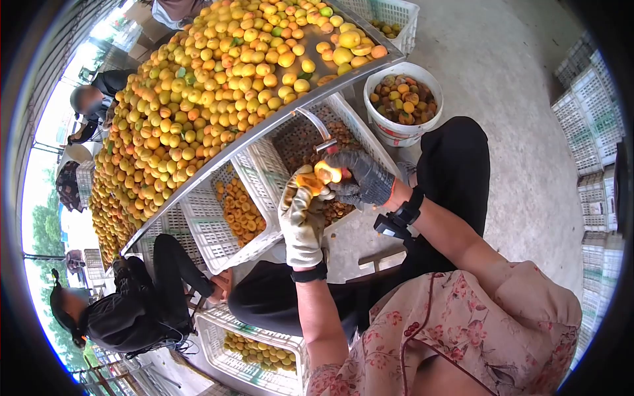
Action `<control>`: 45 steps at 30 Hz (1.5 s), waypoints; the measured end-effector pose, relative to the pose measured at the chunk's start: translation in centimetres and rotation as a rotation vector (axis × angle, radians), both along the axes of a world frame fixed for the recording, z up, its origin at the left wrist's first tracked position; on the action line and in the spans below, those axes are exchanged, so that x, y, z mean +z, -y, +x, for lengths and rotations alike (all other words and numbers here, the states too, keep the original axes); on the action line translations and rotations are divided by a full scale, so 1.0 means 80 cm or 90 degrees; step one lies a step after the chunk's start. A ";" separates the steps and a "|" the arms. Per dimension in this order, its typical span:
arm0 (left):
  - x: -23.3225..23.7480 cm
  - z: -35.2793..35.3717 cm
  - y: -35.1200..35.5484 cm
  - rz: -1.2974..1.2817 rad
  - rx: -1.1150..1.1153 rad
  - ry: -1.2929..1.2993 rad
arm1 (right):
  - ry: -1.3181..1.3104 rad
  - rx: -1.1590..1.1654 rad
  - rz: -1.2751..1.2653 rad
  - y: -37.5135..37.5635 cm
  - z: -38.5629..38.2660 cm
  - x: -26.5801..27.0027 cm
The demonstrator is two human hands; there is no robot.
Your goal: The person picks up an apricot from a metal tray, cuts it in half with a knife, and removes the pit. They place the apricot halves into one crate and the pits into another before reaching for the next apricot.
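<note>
In a cream glove, my left hand point(301, 214) is closed round an orange apricot half point(308, 182). My right hand point(364, 178), gloved in dark grey, pinches another apricot half point(328, 172) right beside it, cut face showing. Both hands are over a white crate point(345, 112) with brown pits inside. Just above my right fingers ends a bent metal rod point(316, 123) fixed to the table edge. A neighbouring white crate point(201, 228) on the left contains halved apricots point(239, 212).
Whole apricots point(198, 99) are heaped on a metal-edged table point(264, 125). A white bucket point(376, 125) of fruit stands right of the crates. Another fruit crate point(211, 343) is by my left leg. People point(125, 317) sit along the left; stacked crates point(588, 119) line the right.
</note>
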State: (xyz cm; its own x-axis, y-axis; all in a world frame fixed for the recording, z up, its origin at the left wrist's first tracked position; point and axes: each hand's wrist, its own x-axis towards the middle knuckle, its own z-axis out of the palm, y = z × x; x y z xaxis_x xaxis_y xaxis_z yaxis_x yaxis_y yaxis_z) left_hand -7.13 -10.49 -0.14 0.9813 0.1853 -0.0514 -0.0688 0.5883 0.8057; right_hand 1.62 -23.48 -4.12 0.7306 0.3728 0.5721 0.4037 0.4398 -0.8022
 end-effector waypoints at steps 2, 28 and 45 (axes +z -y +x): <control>-0.010 -0.002 0.001 -0.208 -0.013 0.046 | -0.865 0.326 0.206 0.013 -0.012 0.044; -0.010 0.018 0.008 0.275 0.130 -0.014 | -0.748 0.439 0.153 -0.008 0.001 -0.002; -0.001 0.008 0.031 0.186 0.092 -0.127 | -0.608 0.098 0.418 -0.012 0.031 0.055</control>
